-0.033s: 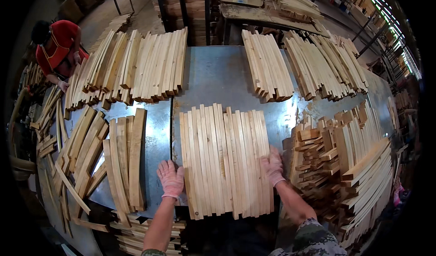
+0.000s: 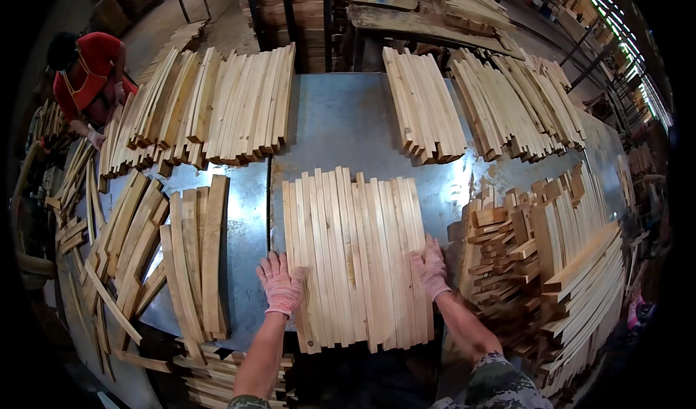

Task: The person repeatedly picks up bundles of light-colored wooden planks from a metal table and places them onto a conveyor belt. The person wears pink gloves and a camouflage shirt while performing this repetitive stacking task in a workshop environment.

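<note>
A row of pale wooden strips (image 2: 355, 264) lies side by side on the metal table in front of me, its near ends uneven at the table's front edge. At its left side is my left hand (image 2: 282, 286), in a pinkish knitted glove, fingers spread and thumb against the outermost strip. My right hand (image 2: 431, 270), gloved alike, rests along the right side with its fingers stretched out and its thumb over the edge strips. The row sits between both palms; neither hand is wrapped round a strip.
Sorted strips (image 2: 243, 108) stand at the back left, with another bundle (image 2: 424, 104) at the back right. Loose, crossed strips (image 2: 130, 242) lie to the left. A high, jumbled stack (image 2: 558, 257) rises at the right. A co-worker in red (image 2: 94, 75) handles wood at far left.
My left hand has come in to the right and now touches the row's left side. The right hand stays at the right side. The whole view has shifted slightly.
</note>
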The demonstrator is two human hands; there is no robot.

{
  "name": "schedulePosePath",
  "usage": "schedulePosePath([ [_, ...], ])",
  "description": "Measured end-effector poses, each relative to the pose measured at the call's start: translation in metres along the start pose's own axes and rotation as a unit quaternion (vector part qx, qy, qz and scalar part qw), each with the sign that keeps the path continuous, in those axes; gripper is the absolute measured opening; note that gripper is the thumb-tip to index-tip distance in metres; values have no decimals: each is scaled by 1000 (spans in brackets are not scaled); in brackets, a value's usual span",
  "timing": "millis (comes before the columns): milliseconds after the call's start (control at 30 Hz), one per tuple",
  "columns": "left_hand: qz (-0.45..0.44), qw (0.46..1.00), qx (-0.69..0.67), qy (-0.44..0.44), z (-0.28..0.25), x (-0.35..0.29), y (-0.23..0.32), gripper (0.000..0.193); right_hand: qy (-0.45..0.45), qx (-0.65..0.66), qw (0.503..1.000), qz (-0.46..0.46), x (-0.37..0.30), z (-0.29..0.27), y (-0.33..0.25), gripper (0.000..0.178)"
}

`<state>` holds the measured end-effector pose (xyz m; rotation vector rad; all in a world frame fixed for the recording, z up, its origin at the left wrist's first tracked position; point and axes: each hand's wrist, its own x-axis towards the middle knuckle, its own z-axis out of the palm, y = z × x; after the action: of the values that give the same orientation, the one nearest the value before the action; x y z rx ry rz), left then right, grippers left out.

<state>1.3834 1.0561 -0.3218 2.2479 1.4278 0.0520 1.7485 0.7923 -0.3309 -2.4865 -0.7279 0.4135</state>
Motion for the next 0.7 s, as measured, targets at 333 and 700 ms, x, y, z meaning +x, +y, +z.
schedulePosePath([
  [333,-188,808,-553,-80,-22,-4,52,87,-115,393,900,148,11,-21,-40,72],
  [700,-247,696,-643,-204,-45,-4,52,76,-208,478,822,229,25,-46,-58,33],
])
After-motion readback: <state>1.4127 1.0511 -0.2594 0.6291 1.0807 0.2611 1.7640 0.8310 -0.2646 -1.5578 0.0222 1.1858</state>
